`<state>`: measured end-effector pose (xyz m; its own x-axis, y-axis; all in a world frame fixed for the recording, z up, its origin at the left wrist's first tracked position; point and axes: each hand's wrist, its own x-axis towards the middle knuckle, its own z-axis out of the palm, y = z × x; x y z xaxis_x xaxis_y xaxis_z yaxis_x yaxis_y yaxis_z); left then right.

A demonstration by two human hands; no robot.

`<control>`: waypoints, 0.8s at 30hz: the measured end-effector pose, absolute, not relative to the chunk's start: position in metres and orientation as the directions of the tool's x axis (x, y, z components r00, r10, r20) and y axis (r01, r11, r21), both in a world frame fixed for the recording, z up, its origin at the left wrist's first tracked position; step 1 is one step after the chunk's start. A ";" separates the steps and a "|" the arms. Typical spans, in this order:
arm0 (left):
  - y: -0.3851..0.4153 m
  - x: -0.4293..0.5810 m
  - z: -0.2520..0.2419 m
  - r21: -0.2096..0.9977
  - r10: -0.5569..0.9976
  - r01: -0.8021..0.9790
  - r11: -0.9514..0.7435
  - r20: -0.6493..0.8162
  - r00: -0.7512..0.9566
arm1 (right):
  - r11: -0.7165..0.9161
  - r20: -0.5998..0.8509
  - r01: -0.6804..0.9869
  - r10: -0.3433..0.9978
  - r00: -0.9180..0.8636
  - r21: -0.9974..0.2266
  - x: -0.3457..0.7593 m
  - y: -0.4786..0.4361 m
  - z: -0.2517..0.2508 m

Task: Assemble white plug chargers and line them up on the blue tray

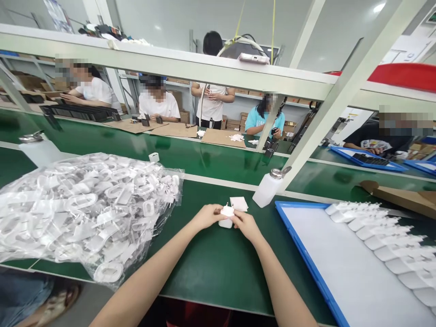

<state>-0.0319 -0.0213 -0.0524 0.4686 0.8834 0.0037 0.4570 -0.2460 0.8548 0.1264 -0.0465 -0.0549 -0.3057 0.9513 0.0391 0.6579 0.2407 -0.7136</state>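
A small white charger plug [226,215] with two metal pins pointing up sits between both my hands above the green table [211,268]. My left hand [206,216] grips its left side with closed fingers. My right hand [245,224] pinches its right side. A small white square pad [239,203] lies just behind the plug. To the left lies a large clear plastic bag [85,209] full of white plastic parts. At the right, a blue-rimmed tray [308,261] with a white sheet holds rows of white plugs [391,240].
A white squeeze bottle [267,188] with a metal cap stands behind my right hand, next to a slanted white frame post [327,113]. Another bottle [37,147] stands at the far left. Several people work at the benches across the green belt.
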 end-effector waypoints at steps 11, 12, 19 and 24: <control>-0.047 -0.021 -0.065 0.938 0.957 0.216 -0.272 0.240 0.161 | 0.195 0.185 0.803 0.977 -0.107 -0.564 0.097 -0.063 -0.055; -0.050 -0.022 -0.065 0.882 0.912 0.244 -0.404 0.366 0.186 | 0.215 0.224 0.810 0.969 -0.106 -0.546 0.095 -0.066 -0.053; -0.057 -0.036 -0.055 0.434 0.521 0.331 -0.838 0.816 0.251 | 0.393 0.520 0.857 0.835 -0.180 -0.334 0.088 -0.089 -0.044; -0.061 -0.040 -0.041 0.322 0.443 0.389 -0.863 0.852 0.279 | 0.388 0.448 0.856 0.868 -0.215 -0.342 0.085 -0.099 -0.035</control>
<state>-0.0400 -0.0611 -0.0412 0.2790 0.4433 0.8518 0.3889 -0.8632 0.3219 0.0850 -0.0987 -0.0348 -0.2147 0.8680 0.4478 0.8560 0.3880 -0.3416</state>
